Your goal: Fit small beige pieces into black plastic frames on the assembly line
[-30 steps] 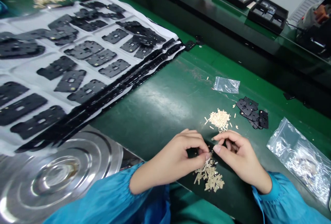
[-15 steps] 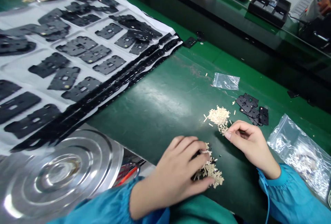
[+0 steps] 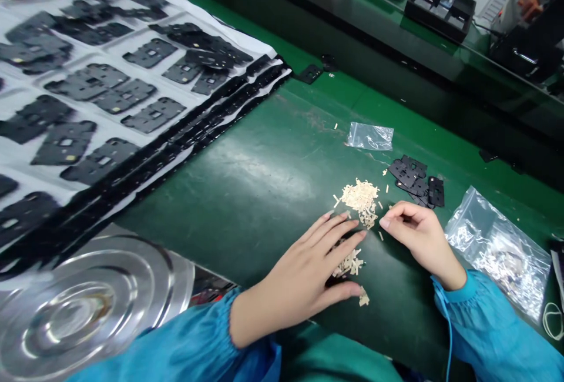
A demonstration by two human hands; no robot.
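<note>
My left hand (image 3: 308, 267) lies palm down with its fingers spread over a small pile of pale flat pieces (image 3: 350, 263), partly covering it. Just beyond its fingertips is another heap of pale pieces (image 3: 360, 195) on the green tabletop (image 3: 247, 194). To the right of that heap, my right hand (image 3: 416, 235) has its thumb and forefinger pressed together. Whatever may be between those fingertips is too small to make out. One loose pale strip (image 3: 381, 235) rests on the table between the two hands.
Black plates (image 3: 414, 179) and a small clear bag (image 3: 370, 136) lie behind the hands. A larger clear bag (image 3: 502, 253) is at the right. White trays of black plates (image 3: 154, 114) fill the left, above a round metal stool (image 3: 132, 276). Black boxes (image 3: 440, 9) stand at the back.
My left hand has opened wider and moved forward toward the far heap, covering more of the near pile. My right fingertips have come away from the far heap. The whole view has shifted.
</note>
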